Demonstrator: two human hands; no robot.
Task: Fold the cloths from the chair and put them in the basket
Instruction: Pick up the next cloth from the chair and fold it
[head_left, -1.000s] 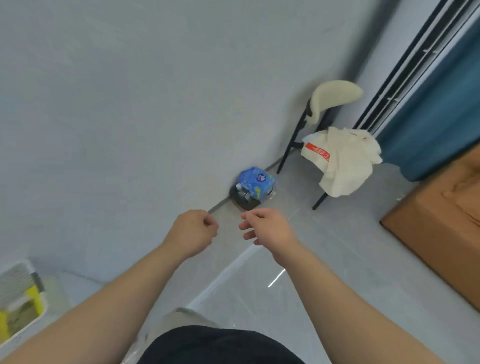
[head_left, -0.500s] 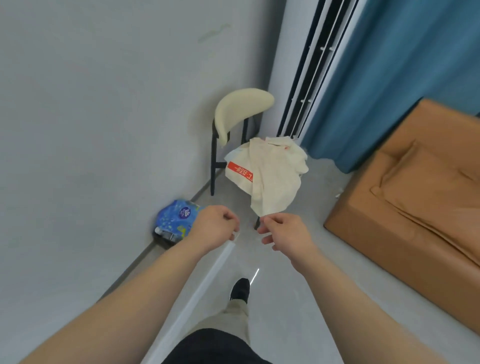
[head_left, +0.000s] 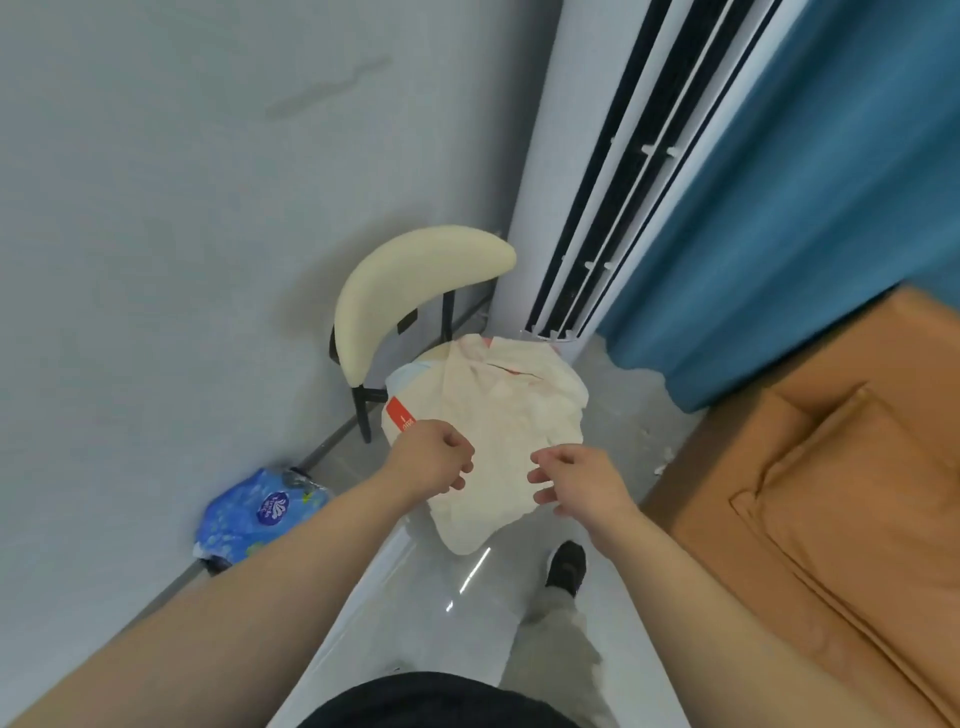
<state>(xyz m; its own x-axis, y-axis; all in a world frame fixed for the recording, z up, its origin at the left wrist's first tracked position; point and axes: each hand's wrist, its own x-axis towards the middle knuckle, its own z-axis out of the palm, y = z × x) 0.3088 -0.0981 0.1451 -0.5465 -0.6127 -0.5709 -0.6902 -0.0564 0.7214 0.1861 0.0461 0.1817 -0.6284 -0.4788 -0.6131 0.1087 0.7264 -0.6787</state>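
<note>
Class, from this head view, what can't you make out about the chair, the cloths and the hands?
Head view:
Chair seat: hidden under the cloths.
Cloth count: folds overlap.
Red label print: too small.
Left hand: curled fingers hide any grip.
Basket: outside the frame.

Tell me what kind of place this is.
Probably a corner of a home living room: an orange sofa along one side, a blue curtain beside a tall standing air conditioner, and a cream chair heaped with cloths.
</note>
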